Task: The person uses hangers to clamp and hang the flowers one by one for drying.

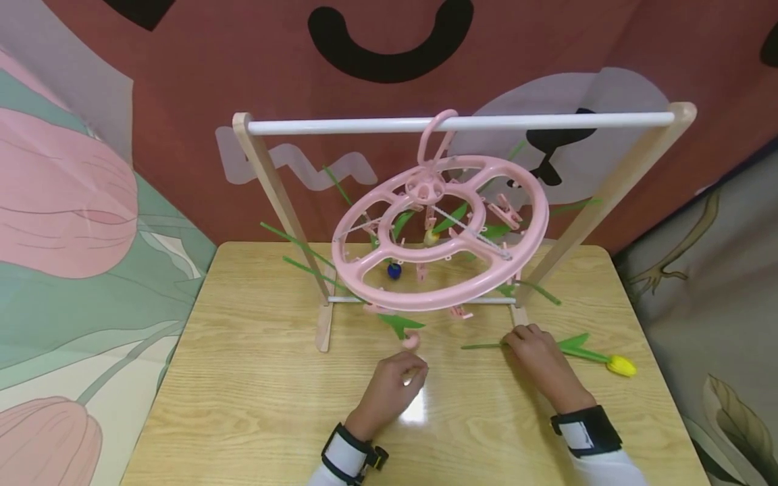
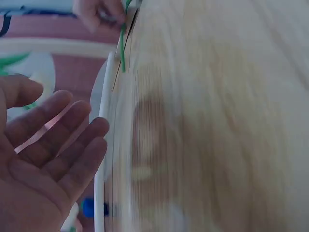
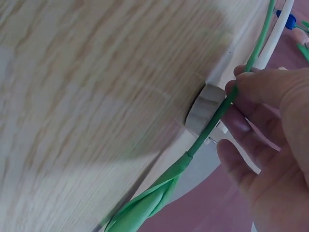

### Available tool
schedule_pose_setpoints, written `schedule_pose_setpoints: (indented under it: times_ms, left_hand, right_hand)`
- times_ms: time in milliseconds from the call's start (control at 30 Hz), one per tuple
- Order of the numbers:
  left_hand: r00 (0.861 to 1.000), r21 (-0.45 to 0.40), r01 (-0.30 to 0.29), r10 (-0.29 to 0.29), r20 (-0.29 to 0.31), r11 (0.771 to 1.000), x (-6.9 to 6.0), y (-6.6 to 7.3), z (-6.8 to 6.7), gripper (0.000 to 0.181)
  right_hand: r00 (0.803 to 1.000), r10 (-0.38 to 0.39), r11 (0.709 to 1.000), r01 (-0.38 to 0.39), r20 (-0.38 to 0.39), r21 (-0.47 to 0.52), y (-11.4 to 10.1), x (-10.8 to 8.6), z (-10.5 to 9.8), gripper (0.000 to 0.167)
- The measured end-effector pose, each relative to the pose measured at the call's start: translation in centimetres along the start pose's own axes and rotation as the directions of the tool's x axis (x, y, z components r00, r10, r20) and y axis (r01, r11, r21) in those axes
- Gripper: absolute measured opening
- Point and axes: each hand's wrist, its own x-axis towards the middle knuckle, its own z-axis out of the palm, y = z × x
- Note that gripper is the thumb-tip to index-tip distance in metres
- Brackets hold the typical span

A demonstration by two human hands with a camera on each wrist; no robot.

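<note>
A yellow tulip (image 1: 621, 366) with green leaves lies low over the table's right side. My right hand (image 1: 541, 361) pinches its green stem (image 3: 211, 123) between thumb and fingertip; in the right wrist view the other fingers are loosely bent. Over the front middle of the table, my left hand (image 1: 389, 388) holds nothing, and its fingers look relaxed and spread in the left wrist view. Just beyond it hangs a pink flower (image 1: 410, 340). The round pink clip hanger (image 1: 450, 295) is tilted, with several flowers clipped on it, including a blue one (image 1: 394, 271).
A stand with a white bar (image 1: 340, 126) and wooden legs (image 1: 276, 192) carries the hanger by its hook. Small pink clips (image 1: 504, 212) dangle round the hanger, and green stems stick out past its rim. The wooden table (image 1: 243, 405) meets a printed cloth (image 1: 182, 101) behind.
</note>
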Motion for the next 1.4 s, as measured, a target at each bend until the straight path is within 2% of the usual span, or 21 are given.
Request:
schedule_pose_setpoints:
  times_ms: [133, 200, 300, 433, 533, 633, 733, 833, 967, 1000, 1167, 1267, 1400]
  left_hand:
    - [0.993, 0.088, -0.051, 0.041, 0.115, 0.995, 0.8, 1.1, 1.1, 0.022]
    - [0.987, 0.145, -0.079, 0.057, 0.152, 0.986, 1.4, 1.8, 1.5, 0.026]
    - [0.979, 0.243, -0.148, 0.106, 0.176, 0.959, 2.6, 2.8, 1.9, 0.032]
    - [0.967, 0.367, -0.234, 0.174, 0.188, 0.9, 4.3, 3.8, 2.3, 0.035]
    - [0.959, 0.435, -0.266, 0.19, 0.21, 0.86, 5.5, 4.0, 2.7, 0.035]
    - [0.946, 0.512, -0.31, 0.208, 0.247, 0.801, 6.4, 4.1, 3.2, 0.032]
    - [0.934, 0.585, -0.35, 0.221, 0.283, 0.731, 6.9, 4.2, 3.6, 0.028]
    - [0.929, 0.641, -0.365, 0.218, 0.299, 0.675, 7.2, 4.4, 3.9, 0.03]
    - [0.93, 0.679, -0.367, 0.226, 0.291, 0.636, 7.3, 4.7, 4.0, 0.031]
    - [0.929, 0.683, -0.369, 0.231, 0.288, 0.631, 7.3, 4.7, 4.0, 0.029]
    - [0.939, 0.694, -0.345, 0.227, 0.26, 0.632, 7.2, 4.5, 3.8, 0.022]
    - [0.944, 0.698, -0.33, 0.228, 0.238, 0.635, 7.0, 4.2, 3.5, 0.021]
    - [0.954, 0.686, -0.298, 0.195, 0.227, 0.664, 6.4, 4.1, 2.6, 0.029]
  right_hand:
    - [1.0, -0.021, 1.0, 0.021, 0.009, -0.011, -0.1, 0.0, 0.2, 0.029]
    - [1.0, -0.028, 1.0, 0.028, 0.011, 0.007, -0.3, -0.1, 0.0, 0.032]
    - [0.999, -0.042, 0.998, 0.041, 0.005, 0.055, -0.6, 0.0, -0.4, 0.036]
    - [0.996, -0.077, 0.993, 0.081, -0.049, 0.085, -0.9, 0.2, -0.7, 0.035]
    - [0.991, -0.097, 0.991, 0.105, -0.091, 0.087, -1.2, 0.6, -1.1, 0.034]
    - [0.991, -0.093, 0.991, 0.101, -0.095, 0.088, -1.6, 0.9, -1.8, 0.034]
    - [0.993, -0.082, 0.992, 0.089, -0.086, 0.086, -2.0, 1.2, -2.5, 0.034]
    - [0.993, -0.077, 0.993, 0.084, -0.091, 0.077, -2.5, 1.3, -2.8, 0.034]
    - [0.988, -0.096, 0.993, 0.103, -0.121, 0.051, -3.2, 1.5, -3.1, 0.035]
    - [0.987, -0.103, 0.993, 0.11, -0.126, 0.046, -3.4, 1.5, -3.1, 0.036]
    - [0.982, -0.132, 0.99, 0.138, -0.135, 0.041, -3.9, 1.7, -3.2, 0.033]
    - [0.985, -0.119, 0.99, 0.128, -0.128, 0.061, -3.6, 1.4, -3.2, 0.03]
    - [0.987, -0.089, 0.992, 0.101, -0.137, 0.082, -2.5, 0.6, -3.3, 0.028]
